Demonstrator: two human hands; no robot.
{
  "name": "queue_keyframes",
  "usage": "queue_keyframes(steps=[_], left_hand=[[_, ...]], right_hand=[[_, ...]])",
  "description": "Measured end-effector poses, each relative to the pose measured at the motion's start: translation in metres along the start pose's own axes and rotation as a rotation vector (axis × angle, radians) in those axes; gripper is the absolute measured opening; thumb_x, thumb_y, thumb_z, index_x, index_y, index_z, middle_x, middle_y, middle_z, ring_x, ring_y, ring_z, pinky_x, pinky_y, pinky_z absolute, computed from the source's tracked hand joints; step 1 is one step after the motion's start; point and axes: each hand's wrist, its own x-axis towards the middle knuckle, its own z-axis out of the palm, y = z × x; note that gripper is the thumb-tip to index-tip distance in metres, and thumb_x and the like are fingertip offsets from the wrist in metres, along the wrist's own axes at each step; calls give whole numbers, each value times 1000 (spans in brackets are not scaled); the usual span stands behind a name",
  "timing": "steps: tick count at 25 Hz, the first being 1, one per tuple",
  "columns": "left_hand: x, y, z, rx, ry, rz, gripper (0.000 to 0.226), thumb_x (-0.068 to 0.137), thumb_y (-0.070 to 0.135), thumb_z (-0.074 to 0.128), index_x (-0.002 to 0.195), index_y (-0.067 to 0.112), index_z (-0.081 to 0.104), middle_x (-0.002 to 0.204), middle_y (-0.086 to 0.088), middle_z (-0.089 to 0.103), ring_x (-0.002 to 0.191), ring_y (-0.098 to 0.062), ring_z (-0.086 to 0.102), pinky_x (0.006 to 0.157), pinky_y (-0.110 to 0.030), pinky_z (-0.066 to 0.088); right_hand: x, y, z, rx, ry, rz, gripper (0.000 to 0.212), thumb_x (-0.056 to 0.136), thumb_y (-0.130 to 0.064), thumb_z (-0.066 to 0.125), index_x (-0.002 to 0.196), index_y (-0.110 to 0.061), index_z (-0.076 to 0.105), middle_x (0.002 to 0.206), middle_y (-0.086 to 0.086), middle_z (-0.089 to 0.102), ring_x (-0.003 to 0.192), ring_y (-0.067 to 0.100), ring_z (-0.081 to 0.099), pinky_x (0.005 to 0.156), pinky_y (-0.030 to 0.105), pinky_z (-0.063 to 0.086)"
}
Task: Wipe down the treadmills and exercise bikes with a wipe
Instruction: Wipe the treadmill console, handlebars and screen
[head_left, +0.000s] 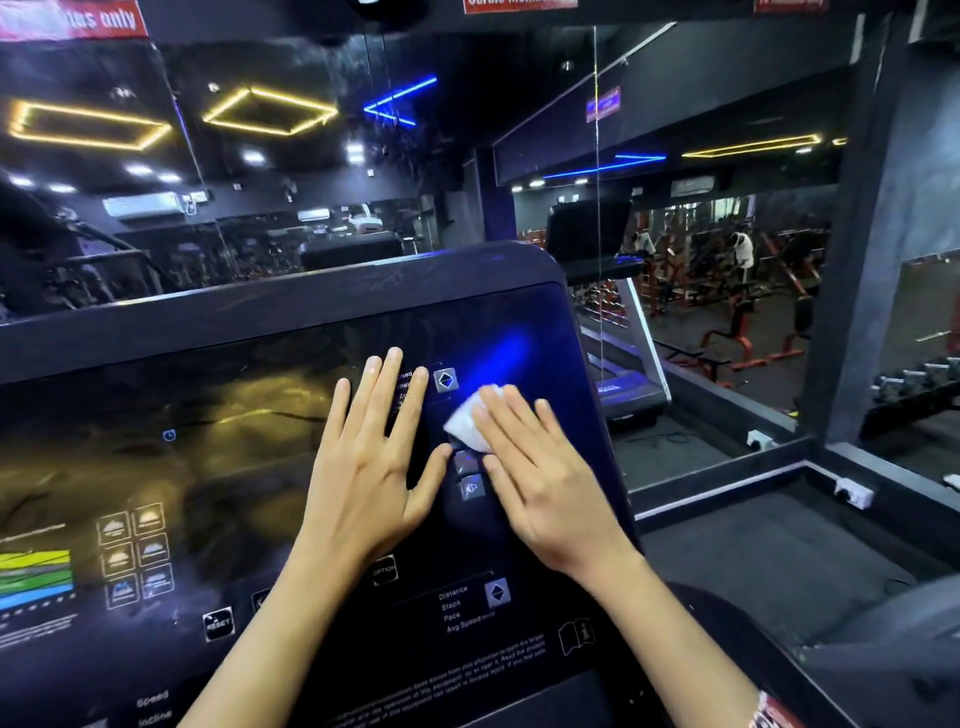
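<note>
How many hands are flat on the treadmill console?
2: left hand on the console, bare; right hand beside it, pressing the white wipe.

right hand (540, 467) pressing wipe (470, 421), treadmill console (260, 415)

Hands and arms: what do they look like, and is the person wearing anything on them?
Both are bare, with no gloves and no sleeves showing. The left hand has nothing on it: no ring, watch or band that I can see. Below the right hand, near the bottom edge of the picture, there is a red and white patterned band on the arm. It is partly cut off, so I cannot tell what it is.
</note>
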Motion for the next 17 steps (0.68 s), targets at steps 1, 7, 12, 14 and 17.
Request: queue_keyframes(steps=[1,7,12,14,17], left_hand=[[-3,-2,-2,0,-1,-2,63,89,41,43,137,1,48,147,-23,35,136,-35,29,111,-47,19],[-18,-1,-5,-6,-1,-19,62,89,40,44,137,1,47,147,-23,36,136,-36,32,111,-49,21],[-29,-3,-7,-9,-5,-27,62,89,40,44,137,1,47,147,-23,36,136,-36,32,110,-49,21],[-31,-2,-7,-9,-7,-31,62,88,40,45,137,1,47,147,-23,35,136,-36,31,111,-49,21],[-31,-1,-7,-11,-1,-39,62,88,39,45,138,1,47,148,-23,35,136,-36,31,111,-48,20]], right_hand=[[-6,11,-3,-36,52,36,44,99,-17,36,137,3,46,145,14,42,138,29,33,118,38,16],[23,-4,10,19,149,323,49,98,-14,35,141,8,36,150,23,32,142,31,24,120,40,8],[-18,-7,7,-18,79,52,43,95,-10,42,135,5,48,143,17,45,135,31,40,117,41,22],[-9,9,6,-55,185,281,43,97,-11,37,136,6,44,145,21,42,137,35,35,116,45,19],[16,-5,11,1,174,380,48,98,-14,34,141,8,37,149,24,32,140,36,28,118,43,12]])
